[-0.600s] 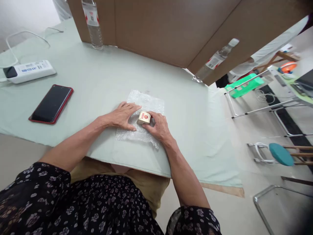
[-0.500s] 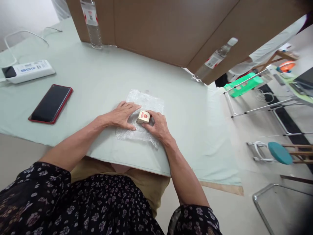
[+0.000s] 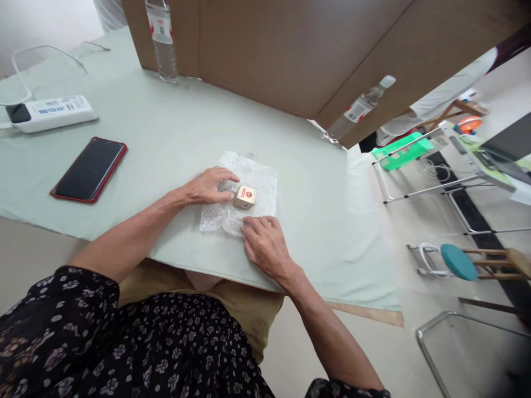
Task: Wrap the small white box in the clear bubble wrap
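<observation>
Open and curved, your left hand (image 3: pixel 207 187) grips nothing; its thumb and fingers are parted toward the small box (image 3: pixel 244 197), though whether the thumb tip touches it is too fine to tell. Your right hand (image 3: pixel 265 243) has its fingers curled at the near edge of the bubble wrap (image 3: pixel 265 179); whether they pinch that edge is hidden. The box rests near the middle of the bubble wrap, red-printed face up. From your left hand it lies to the right, just beside the thumb; from your right fingertips it lies farther from you, with bubble wrap between. Your left hand is the nearer one. The box looks nearly cubic, with no clear long axis. Well left of the bubble wrap lies a phone (image 3: pixel 89 168).
</observation>
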A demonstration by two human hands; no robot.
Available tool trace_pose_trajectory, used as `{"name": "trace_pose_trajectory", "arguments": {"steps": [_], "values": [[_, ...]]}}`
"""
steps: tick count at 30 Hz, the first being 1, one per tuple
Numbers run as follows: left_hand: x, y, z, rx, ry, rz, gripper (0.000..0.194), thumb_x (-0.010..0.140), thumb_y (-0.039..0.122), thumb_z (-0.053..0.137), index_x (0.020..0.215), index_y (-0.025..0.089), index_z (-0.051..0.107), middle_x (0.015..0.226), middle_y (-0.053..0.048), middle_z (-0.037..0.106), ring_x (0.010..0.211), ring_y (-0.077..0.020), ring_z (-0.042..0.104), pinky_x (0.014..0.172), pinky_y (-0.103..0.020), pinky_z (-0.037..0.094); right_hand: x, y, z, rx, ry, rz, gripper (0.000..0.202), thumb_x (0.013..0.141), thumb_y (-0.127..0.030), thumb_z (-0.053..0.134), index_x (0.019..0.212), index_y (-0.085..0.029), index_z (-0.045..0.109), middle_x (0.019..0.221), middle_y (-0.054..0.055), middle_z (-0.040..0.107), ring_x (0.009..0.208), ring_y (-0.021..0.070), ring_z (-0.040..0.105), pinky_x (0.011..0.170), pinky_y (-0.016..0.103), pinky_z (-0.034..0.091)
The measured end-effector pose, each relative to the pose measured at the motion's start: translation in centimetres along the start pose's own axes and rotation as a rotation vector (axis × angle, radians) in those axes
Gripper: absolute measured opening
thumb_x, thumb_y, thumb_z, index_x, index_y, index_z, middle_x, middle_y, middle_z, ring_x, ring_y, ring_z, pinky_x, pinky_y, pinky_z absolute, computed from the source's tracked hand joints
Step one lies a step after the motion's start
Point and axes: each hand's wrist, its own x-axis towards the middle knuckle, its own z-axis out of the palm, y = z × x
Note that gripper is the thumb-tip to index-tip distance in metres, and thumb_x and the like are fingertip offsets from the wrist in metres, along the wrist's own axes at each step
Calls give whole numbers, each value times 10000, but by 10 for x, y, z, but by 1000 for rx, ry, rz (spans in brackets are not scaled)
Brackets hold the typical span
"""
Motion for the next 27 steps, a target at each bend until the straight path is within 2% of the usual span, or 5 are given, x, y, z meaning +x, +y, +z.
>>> {"name": "trace_pose_trajectory", "arguments": {"steps": [5, 10, 13, 17, 27], "values": [[-6, 10, -15, -341, -18, 36, 469, 851, 624, 567, 981, 209, 741, 1354, -102, 637, 1312, -313, 536, 1112, -497, 402, 21, 21, 3, 153, 299, 198, 172, 942, -230, 525, 904, -226, 693, 1064, 87, 754, 978, 264, 665, 898, 455, 438], [-3, 10, -4, -295, 46, -63, 507, 684, 582, 762, 990, 184, 689, 1227, -102, 698, 1190, -301, 611, 1040, -437, 445, 51, 55, 7, 499, 419, 343, 129, 868, -323, 600, 793, -229, 646, 1067, 76, 734, 1028, 246, 670, 932, 411, 477], [4, 12, 19, -369, 217, -145, 309, 728, 456, 711, 765, 168, 608, 1016, -73, 735, 964, -223, 666, 864, -335, 498, 59, 64, 22, 767, 428, 460, 193, 819, -407, 647, 785, -217, 633, 939, 51, 731, 910, 216, 668, 864, 367, 502], [10, 16, 37, -429, 321, -213, 231, 721, 362, 678, 685, 170, 555, 826, -27, 705, 723, -136, 608, 663, -253, 447, 59, 63, 34, 991, 435, 538, 239, 789, -436, 685, 789, -204, 630, 805, 7, 688, 754, 162, 622, 756, 310, 485], [1, 25, 30, -526, 216, -259, 229, 702, 304, 684, 643, 174, 505, 809, -35, 698, 685, -118, 586, 615, -234, 429, 47, 51, 30, 940, 407, 525, 199, 808, -399, 661, 771, -205, 638, 778, 3, 688, 744, 154, 604, 747, 299, 469]]}}
